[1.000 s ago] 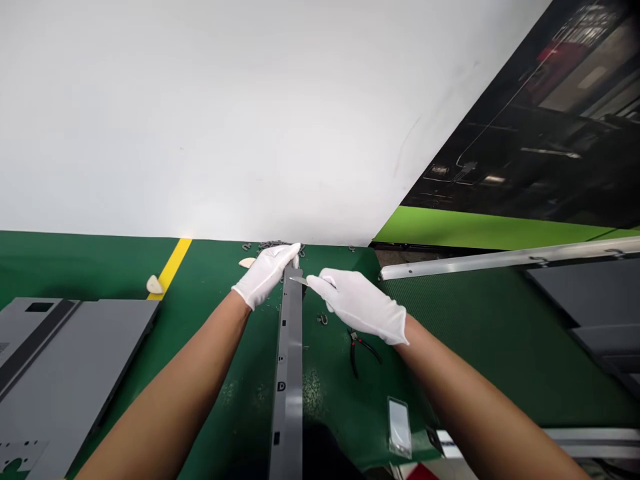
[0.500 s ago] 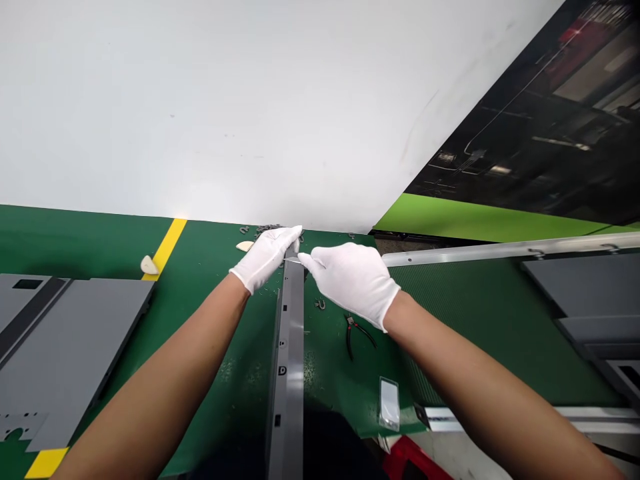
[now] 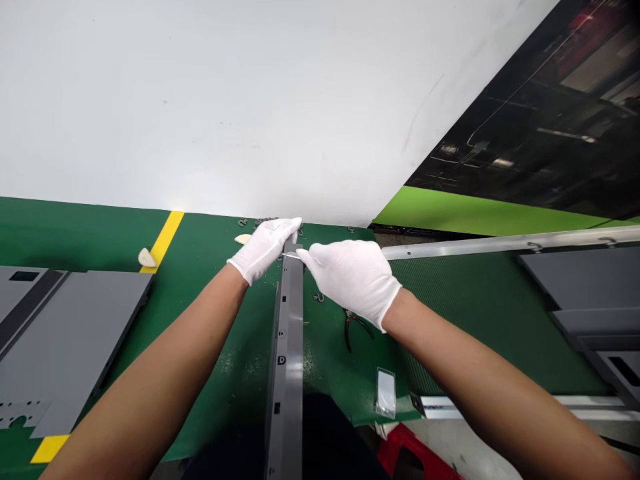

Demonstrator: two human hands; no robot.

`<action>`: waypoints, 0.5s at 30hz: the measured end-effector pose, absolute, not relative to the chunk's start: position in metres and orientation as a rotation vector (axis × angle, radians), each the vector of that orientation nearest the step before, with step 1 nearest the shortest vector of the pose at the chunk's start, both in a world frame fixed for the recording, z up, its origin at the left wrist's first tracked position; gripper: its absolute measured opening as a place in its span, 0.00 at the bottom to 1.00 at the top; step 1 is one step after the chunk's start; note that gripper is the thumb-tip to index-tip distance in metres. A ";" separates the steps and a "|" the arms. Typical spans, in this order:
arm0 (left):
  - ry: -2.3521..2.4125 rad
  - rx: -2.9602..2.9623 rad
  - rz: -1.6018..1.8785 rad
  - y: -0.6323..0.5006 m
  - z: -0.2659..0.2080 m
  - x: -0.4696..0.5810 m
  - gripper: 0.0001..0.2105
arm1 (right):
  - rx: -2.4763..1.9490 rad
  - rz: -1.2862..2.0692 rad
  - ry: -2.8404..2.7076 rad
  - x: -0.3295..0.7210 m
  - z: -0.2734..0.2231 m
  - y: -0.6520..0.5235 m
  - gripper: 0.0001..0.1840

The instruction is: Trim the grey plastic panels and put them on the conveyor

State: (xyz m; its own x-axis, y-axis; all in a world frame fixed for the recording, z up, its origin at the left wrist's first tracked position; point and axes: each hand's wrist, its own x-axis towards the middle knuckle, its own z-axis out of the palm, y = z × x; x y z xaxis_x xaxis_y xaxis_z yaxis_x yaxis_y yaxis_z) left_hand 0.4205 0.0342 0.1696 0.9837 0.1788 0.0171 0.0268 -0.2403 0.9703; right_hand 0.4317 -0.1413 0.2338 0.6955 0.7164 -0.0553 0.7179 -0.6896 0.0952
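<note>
A long grey metal panel (image 3: 293, 347), seen narrow and pierced with small slots, runs from my body to the far side of the green table. At its far end my left hand (image 3: 265, 248), in a white glove, is closed on it, with the fingertips partly hidden. My right hand (image 3: 350, 275), also gloved in white, is closed around a thin light-coloured tool (image 3: 290, 255), whose slim tip lies across the panel near that end. The palm hides the rest of this tool. Several small grey hooks (image 3: 265, 221) lie just beyond my left hand.
Black-and-red cutting pliers (image 3: 353, 327) and a clear-edged white packet (image 3: 386, 392) lie to the right on the green table (image 3: 220, 387). Grey panels (image 3: 95, 313) rest at left; more grey panels (image 3: 595, 280) lie on a ribbed belt (image 3: 450, 333). A white board (image 3: 250, 100) rises behind.
The view has shifted slightly, so everything appears a little higher. Both hands keep their places at the panel's far end, and the thin tool stays across it.
</note>
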 end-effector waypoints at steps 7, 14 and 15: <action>0.167 1.780 0.130 0.033 0.166 0.422 0.21 | 2.807 -0.005 1.200 0.432 0.231 -0.144 0.35; 0.147 1.803 0.137 0.034 0.166 0.423 0.21 | 2.807 -0.052 1.170 0.432 0.231 -0.145 0.35; 0.155 1.800 0.133 0.034 0.166 0.423 0.21 | 2.804 -0.063 1.162 0.432 0.232 -0.144 0.35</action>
State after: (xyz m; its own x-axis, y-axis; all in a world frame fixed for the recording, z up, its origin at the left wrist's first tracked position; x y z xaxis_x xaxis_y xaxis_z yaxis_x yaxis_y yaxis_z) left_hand 0.4232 0.0341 0.1658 0.9842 0.1768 0.0072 0.0341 -0.2295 0.9727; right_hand 0.4315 -0.1445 0.2318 0.7071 0.7027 -0.0788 0.7071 -0.7024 0.0812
